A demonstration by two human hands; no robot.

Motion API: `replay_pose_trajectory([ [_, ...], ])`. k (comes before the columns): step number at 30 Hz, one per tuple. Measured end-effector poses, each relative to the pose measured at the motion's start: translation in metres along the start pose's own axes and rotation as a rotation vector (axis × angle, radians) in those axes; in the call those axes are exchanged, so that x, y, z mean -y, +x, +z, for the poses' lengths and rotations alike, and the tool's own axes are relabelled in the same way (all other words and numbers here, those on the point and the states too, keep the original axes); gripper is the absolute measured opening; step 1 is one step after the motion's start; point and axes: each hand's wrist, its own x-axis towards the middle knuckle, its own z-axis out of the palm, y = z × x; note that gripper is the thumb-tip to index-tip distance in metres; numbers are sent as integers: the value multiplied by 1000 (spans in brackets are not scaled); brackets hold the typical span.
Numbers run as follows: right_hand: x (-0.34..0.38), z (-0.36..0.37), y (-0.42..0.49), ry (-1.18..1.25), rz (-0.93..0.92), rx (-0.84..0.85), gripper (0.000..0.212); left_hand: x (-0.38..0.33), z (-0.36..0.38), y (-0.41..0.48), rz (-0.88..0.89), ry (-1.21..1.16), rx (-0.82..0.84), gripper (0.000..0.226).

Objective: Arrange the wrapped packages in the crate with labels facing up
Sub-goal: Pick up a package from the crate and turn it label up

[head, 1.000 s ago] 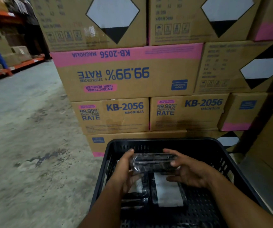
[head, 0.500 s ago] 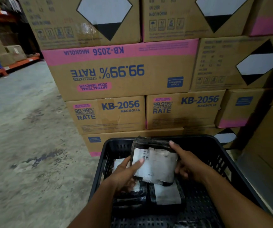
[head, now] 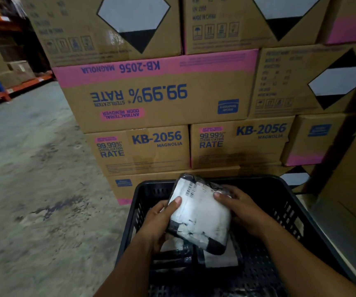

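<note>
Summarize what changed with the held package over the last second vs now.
The black plastic-wrapped package was flipped: a second ago its dark side faced up, now its white barcode label faces the camera, tilted, above the black perforated plastic crate. Left hand and right hand kept their grip on either side. The packages lying in the crate and the stacked cardboard boxes stayed put.

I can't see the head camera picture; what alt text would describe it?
Two bare hands, left hand and right hand, hold a wrapped package with its white label facing the camera, above a black plastic crate holding more packages. Stacked cardboard boxes printed KB-2056 stand behind on a concrete floor.
</note>
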Motion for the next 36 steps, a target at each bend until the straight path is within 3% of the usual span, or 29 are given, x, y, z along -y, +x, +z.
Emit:
replay_pose_trajectory([
  [5,18,-8,2,-54,-27,206,61,-3,4,-2,37,25,51,39],
  [10,-7,-22,0,18,59,158,64,-1,13,7,78,124,-134,38],
  [15,-40,-47,3,44,98,-142,66,31,-5,17,230,741,-254,66],
  [20,-74,-43,10,-67,91,-324,68,73,-18,28,113,1268,-91,88],
  [26,-114,-19,30,-157,198,-237,62,90,-22,43,77,1442,-41,102],
  [32,-129,-34,43,-426,206,-152,50,92,-24,51,70,1462,-35,107],
  [36,-124,-32,46,-656,257,-128,60,88,-22,49,41,1434,-14,108],
])
